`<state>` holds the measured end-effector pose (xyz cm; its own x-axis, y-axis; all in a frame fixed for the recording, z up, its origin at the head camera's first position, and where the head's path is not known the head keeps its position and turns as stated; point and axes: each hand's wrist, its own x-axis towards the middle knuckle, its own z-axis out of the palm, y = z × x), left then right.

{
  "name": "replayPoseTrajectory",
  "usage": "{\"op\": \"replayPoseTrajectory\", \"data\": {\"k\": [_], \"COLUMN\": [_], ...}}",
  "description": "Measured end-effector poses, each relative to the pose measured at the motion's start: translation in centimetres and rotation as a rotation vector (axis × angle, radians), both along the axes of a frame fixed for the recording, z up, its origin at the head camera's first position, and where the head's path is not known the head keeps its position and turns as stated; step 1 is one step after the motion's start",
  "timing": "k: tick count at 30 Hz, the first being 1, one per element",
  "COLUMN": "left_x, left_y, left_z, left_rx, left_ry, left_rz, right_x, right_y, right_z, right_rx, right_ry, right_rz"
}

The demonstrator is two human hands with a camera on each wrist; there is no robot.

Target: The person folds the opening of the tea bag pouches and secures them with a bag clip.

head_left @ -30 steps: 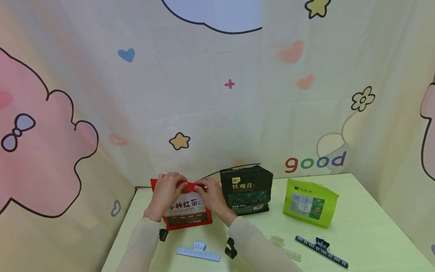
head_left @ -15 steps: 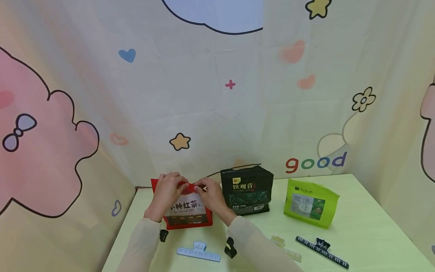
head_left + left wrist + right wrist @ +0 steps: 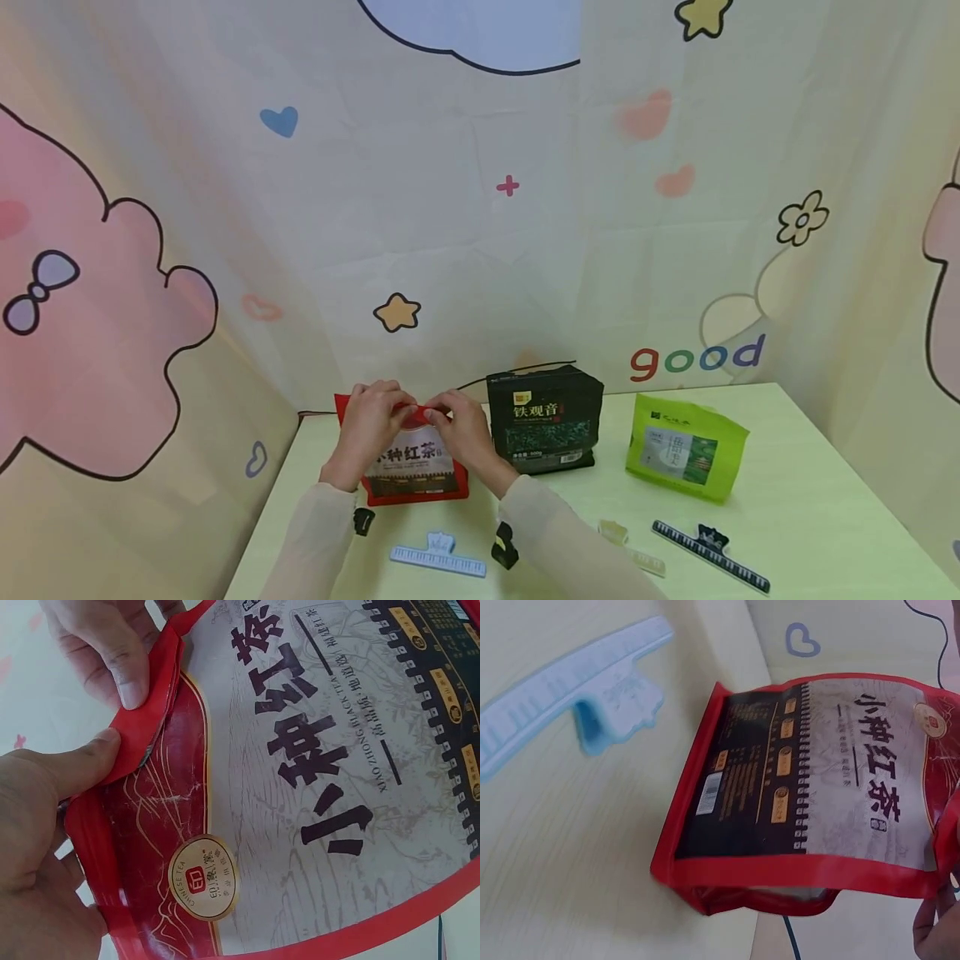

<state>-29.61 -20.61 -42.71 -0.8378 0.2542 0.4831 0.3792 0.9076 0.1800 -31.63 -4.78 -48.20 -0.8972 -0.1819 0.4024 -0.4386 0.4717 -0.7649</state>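
Note:
A red tea bag point(image 3: 416, 475) with a pale label stands upright near the back left of the table. At its top, my left hand point(image 3: 371, 425) pinches the red edge between thumb and fingers. Close beside it, my right hand point(image 3: 467, 429) pinches the same edge further right. The left wrist view shows a red strip point(image 3: 154, 712) of the bag's top folded over, with a thumb of each hand pressing on it. In the right wrist view the tea bag point(image 3: 832, 780) leans across the picture, and only part of the right hand point(image 3: 939, 926) shows at the edge.
A black tea bag point(image 3: 551, 421) stands right of the red one, and a green bag point(image 3: 686, 450) further right. In front lie a light blue piano-key clip point(image 3: 438, 557), a cream clip point(image 3: 637, 554) partly behind my right sleeve, and a black clip point(image 3: 711, 554).
Both hands stay at the red tea bag's top edge. Their fingers have shifted only slightly, and my right wrist has moved a little to the left.

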Motion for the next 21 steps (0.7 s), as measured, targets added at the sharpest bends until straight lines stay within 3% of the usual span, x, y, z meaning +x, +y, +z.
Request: {"op": "replayPoseTrajectory", "data": {"k": [6,13,21], "left_x": [0.0,0.4,0.1], "left_y": [-0.1,-0.9,-1.7], "left_z": [0.0,0.0,-0.2], "left_rx": [-0.006,0.015,0.084], "left_ry": [0.008,-0.080,-0.034], "left_rz": [-0.035,-0.025,-0.072], "right_x": [0.0,0.2,0.2], "right_y": [-0.1,-0.2,-0.2], "right_z": [0.2,-0.3,-0.2], "right_rx": [0.002,0.008,0.015], "right_ry": [0.019,0.009,0.017], "right_rz": [-0.021,-0.023,-0.026]}}
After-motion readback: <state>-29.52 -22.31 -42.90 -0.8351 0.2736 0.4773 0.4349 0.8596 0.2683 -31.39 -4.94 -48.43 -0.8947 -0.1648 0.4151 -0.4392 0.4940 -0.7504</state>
